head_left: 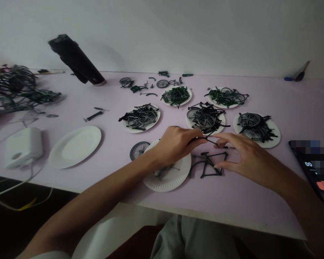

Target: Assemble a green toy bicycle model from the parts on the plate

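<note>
My left hand [178, 141] is closed, thumb and forefinger pinching a thin dark model bicycle part [212, 141] above the table. My right hand [244, 154] is at the other end of this part, its forefinger by it and its thumb well apart below. Whether the right fingers touch the part cannot be made out. Under the hands lies a dark model bicycle frame [212, 164], close to the right thumb. Below my left wrist is a white paper plate [166, 185] with a few small parts, partly hidden by the arm. A spoked wheel [138, 149] sticks out at its left.
Several paper plates of dark and green bicycle parts [176, 96] stand behind the hands. Left are a bare plate [75, 146], a white adapter [24, 147] with cables, and a heap of model bicycles [13, 86]. A black cylinder [78, 59] leans behind; a phone [313, 172] lies right.
</note>
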`<action>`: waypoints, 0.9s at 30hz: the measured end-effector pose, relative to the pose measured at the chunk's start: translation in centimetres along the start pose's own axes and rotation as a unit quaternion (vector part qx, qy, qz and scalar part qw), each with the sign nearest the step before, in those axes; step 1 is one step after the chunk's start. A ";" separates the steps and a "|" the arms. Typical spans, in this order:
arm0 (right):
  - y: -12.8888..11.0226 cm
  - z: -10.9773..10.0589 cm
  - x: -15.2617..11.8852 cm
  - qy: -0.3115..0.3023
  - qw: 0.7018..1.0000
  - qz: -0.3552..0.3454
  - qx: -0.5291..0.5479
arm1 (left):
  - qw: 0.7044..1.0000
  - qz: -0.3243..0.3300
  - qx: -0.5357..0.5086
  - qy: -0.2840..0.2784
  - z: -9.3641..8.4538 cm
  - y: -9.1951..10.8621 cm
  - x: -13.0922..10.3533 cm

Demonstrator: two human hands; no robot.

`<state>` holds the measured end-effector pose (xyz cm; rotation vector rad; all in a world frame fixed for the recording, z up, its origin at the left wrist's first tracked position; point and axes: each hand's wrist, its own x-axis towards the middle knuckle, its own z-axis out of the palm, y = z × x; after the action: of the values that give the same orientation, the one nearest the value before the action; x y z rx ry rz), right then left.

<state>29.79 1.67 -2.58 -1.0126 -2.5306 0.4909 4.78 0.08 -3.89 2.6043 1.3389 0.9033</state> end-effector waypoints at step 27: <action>-1.3 -0.2 0.1 0.105 0.992 -0.043 -0.056 | 0.989 0.139 -0.012 0.050 0.1 0.9 -0.2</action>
<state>29.06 0.90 -1.81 -0.9366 -2.4220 0.2079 5.43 -0.62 -3.75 2.8078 0.9892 1.0919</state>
